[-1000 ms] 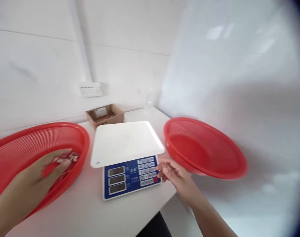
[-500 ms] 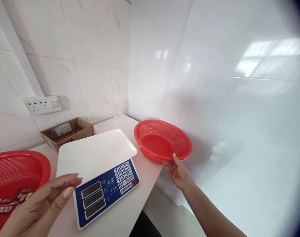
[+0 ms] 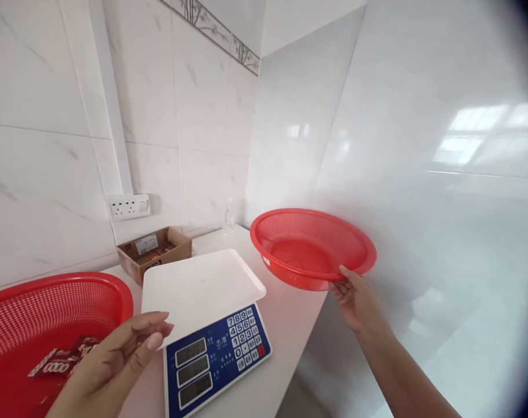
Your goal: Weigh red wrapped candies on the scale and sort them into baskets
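Observation:
My right hand (image 3: 355, 299) grips the near rim of a round red plastic mesh basket (image 3: 299, 278), thumb on top and fingers beneath. Nothing shows inside this basket, which is held over the table's far right corner. My left hand (image 3: 127, 354) is at the near left edge of a white electronic scale, fingers loosely bent and thumb a little apart, holding nothing. The scale's flat pan (image 3: 203, 284) is bare, and its blue keypad panel (image 3: 223, 354) faces me. Behind my left hand, a second red basket (image 3: 116, 290) holds dark red printed packets (image 3: 61, 361).
An open cardboard box (image 3: 159, 252) with small items inside stands behind the scale. A clear bottle-like object (image 3: 229, 216) is in the corner. A wall socket (image 3: 129, 206) sits above the box. The white table (image 3: 285, 325) ends at the right, beside a glossy wall.
The right-hand basket has risen and come slightly closer, still in my right hand. My left hand stays by the scale. The view has tilted up and swung left.

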Demonstrator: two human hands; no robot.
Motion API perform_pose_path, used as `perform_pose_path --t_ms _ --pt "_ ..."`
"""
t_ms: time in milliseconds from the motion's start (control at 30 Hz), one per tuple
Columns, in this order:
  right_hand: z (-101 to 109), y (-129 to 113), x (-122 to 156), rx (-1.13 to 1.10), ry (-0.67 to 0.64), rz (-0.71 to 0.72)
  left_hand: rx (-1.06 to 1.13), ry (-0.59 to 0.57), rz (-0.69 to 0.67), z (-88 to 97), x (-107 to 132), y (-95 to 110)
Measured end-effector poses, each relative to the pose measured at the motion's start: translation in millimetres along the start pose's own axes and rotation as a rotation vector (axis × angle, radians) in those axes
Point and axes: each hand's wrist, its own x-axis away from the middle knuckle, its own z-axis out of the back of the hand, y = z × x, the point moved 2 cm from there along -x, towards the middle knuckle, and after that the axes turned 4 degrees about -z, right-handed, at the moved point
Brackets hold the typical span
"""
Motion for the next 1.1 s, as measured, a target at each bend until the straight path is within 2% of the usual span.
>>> perform_pose_path --t_ms 100,267,433,600,733,833,933,1100 --pt "-27.0 -1.5 8.8 0.108 -0.118 0.055 0.059 0.005 0.068 -1.6 -5.7 0.5" --pt "-61.9 11.7 22.0 0.314 -0.301 0.082 -0.039 0.006 0.111 -2.1 -8.8 6.1" --pt "-85.2 24.1 35.0 0.663 -0.455 0.209 -0.196 -0.056 0.023 -7.1 -8.1 7.4" --pt "-102.7 29.3 49.2 0.898 -0.574 0.341 -0.352 -0.118 -0.082 -15.4 -9.7 3.8" --pt "-107.9 31.5 55.3 1.081 -0.58 0.528 -0.384 -0.182 -0.087 -17.4 -8.6 0.6" --pt "-107.4 32.8 57.2 1.158 -0.574 0.659 -0.402 -0.182 -0.088 -15.1 -7.3 1.6" --pt "-104.5 33.7 58.1 1.194 -0.579 0.731 -0.402 -0.177 -0.097 -13.6 -7.0 3.8" --pt "-91.3 26.8 55.8 1.199 -0.402 0.817 -0.414 -0.17 -0.08 -14.8 -8.5 3.8"
